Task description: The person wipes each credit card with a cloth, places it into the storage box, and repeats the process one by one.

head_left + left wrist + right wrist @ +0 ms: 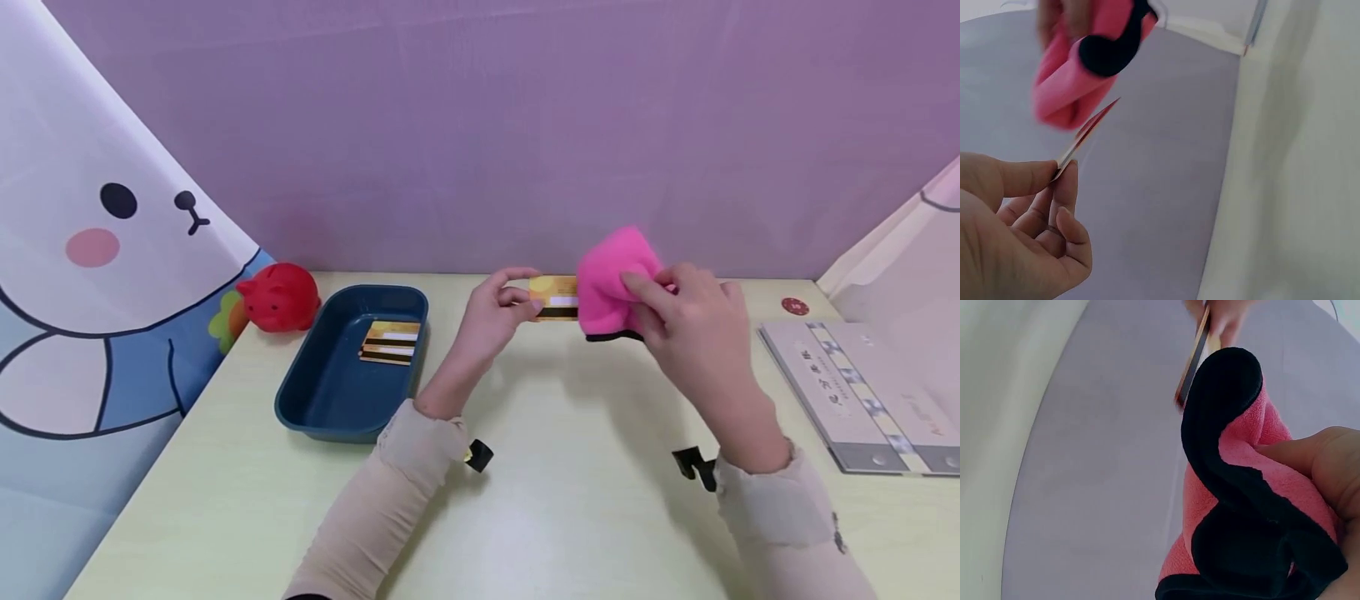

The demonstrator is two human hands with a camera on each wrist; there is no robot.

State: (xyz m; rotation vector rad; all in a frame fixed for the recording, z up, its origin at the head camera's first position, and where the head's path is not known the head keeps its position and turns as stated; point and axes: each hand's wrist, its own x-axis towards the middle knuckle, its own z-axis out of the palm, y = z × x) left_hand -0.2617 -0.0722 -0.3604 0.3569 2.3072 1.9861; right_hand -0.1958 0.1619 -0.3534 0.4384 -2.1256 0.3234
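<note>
Above the table, my left hand [491, 312] pinches a yellow card [553, 298] with a dark stripe by its left end, between thumb and fingers. My right hand [693, 321] grips a bunched pink cloth [611, 287] with black edging; in the head view it covers the card's right end. The left wrist view shows the card [1088, 134] nearly edge-on, close to the cloth [1079, 81]. In the right wrist view the thumb presses into the folded cloth [1260, 437]; whether cloth and card touch, I cannot tell.
A dark blue tray [307, 421] on the left holds yellow striped cards [390, 342]. Behind it sits a red piggy bank [281, 297]. On the right lie a grey binder-like item [862, 392] and a small red disc [795, 307]. A purple curtain [487, 142] hangs behind the table.
</note>
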